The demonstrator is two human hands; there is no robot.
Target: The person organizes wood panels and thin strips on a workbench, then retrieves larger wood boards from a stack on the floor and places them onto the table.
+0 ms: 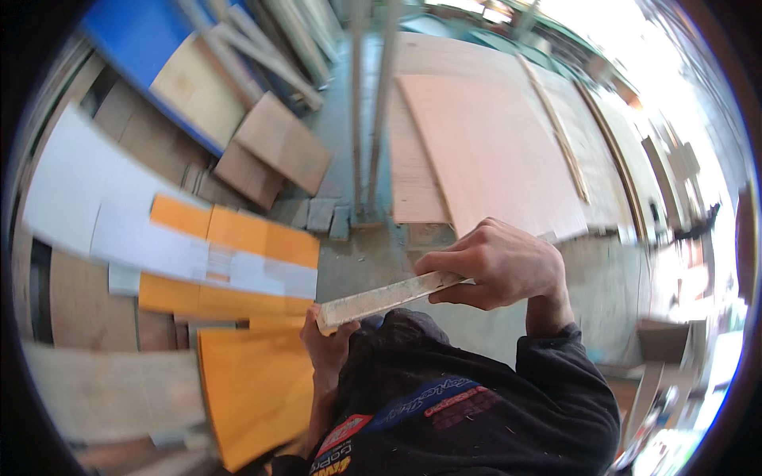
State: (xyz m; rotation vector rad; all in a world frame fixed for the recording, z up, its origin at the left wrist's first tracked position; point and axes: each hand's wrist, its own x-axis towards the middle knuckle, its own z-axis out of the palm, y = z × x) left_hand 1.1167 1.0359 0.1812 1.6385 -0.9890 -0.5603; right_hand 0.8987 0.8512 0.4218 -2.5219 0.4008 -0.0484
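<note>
Wooden strip (387,299), eleven o'clock of the dark shirt (492,361) | long axis eight to two | and it's right hand (500,266) clamped on the two-o'clock stretch | left hand (323,347), partly hidden, looks closed on the eight-o'clock end

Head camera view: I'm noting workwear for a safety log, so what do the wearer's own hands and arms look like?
The left hand and right hand are both ungloved, and no watch shows. The right sleeve is black and loose, leaving the wrist bare. It belongs to a black top with blue, red and yellow printing.
</note>
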